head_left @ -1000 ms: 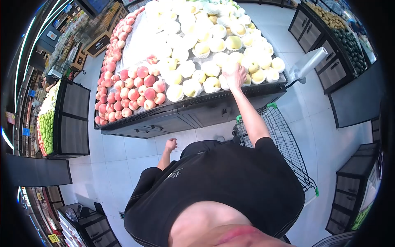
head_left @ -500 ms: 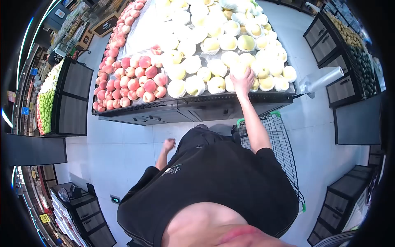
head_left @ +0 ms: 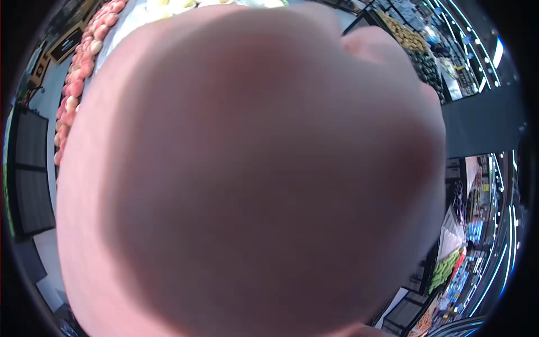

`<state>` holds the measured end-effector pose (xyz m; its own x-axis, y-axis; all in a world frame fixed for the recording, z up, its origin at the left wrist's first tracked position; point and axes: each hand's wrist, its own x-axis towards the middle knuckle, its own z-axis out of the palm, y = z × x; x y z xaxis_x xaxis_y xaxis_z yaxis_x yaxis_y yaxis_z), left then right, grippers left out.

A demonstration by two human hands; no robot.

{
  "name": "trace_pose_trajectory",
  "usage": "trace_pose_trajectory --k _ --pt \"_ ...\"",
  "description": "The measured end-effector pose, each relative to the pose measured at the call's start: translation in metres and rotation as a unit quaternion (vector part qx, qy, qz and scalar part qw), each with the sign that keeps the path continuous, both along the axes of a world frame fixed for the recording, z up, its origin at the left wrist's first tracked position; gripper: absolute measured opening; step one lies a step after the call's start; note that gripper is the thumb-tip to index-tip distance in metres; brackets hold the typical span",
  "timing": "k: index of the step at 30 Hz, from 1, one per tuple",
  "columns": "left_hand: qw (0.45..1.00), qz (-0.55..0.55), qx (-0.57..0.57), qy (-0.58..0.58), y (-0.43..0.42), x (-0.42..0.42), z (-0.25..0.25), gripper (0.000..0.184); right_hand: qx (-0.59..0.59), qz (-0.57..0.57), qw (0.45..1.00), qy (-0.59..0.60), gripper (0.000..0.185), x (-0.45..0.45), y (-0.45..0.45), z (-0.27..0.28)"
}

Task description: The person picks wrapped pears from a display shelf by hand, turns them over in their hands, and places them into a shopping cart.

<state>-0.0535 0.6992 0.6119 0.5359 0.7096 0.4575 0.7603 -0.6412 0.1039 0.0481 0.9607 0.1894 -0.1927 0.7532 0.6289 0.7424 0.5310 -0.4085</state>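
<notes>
One of my hands (head_left: 252, 168) is very close to the camera, blurred, and covers most of the view. Whether it is my left hand or my right hand cannot be told, and anything it may hold is hidden. Rounded skin shapes, perhaps bent fingers, show at its upper right edge. My other hand cannot be made out. Past the left edge of the blurred hand runs a row of red and pink peaches (head_left: 87, 67). A few pale yellow fruits (head_left: 174, 7) show above it at the top edge.
A dark cabinet (head_left: 31, 168) stands at far left, below a wooden-framed sign (head_left: 67, 42). Brown potato-like produce (head_left: 401, 31) and dark green produce (head_left: 426, 70) lie at upper right. Long green vegetables (head_left: 444, 269) are at lower right, beside lit shelves.
A hand has come up close to the camera, hiding the cart, torso and most of the fruit. The surroundings have shifted left in view. My right hand no longer shows at the pale fruit.
</notes>
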Motion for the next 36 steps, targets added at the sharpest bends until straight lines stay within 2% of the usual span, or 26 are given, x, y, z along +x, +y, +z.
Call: trace_pose_trajectory --k 5,13,17,23,24,25,27,36 --pt "0.997 -0.073 0.027 0.007 0.020 -0.004 0.000 0.026 0.016 -0.005 1.000 -0.005 0.096 -0.004 0.005 -0.001" --pt "0.997 -0.061 0.045 0.010 0.025 -0.038 0.014 0.027 0.019 -0.008 1.000 -0.014 0.094 -0.005 0.001 0.001" --pt "0.999 -0.026 0.046 -0.003 0.025 -0.064 0.009 0.027 0.018 0.006 1.000 -0.019 0.093 -0.015 -0.002 0.001" --pt "0.996 0.036 -0.012 -0.081 0.035 -0.092 -0.032 0.028 0.041 -0.006 0.999 -0.014 0.093 0.004 0.002 0.004" --pt "0.994 0.047 -0.016 -0.093 0.036 -0.094 -0.034 0.028 -0.005 0.009 1.000 0.008 0.091 0.000 -0.003 0.021" --pt "0.993 0.059 -0.020 -0.103 0.036 -0.099 -0.034 0.028 -0.001 -0.004 1.000 -0.002 0.091 -0.001 -0.001 0.020" --pt "0.989 0.080 -0.017 -0.120 0.032 -0.109 -0.029 0.029 0.002 -0.025 0.999 -0.030 0.091 -0.001 -0.001 0.011" --pt "0.969 0.165 0.030 -0.181 -0.002 -0.149 0.005 0.031 -0.007 -0.032 0.999 -0.014 0.092 -0.006 0.004 -0.002"
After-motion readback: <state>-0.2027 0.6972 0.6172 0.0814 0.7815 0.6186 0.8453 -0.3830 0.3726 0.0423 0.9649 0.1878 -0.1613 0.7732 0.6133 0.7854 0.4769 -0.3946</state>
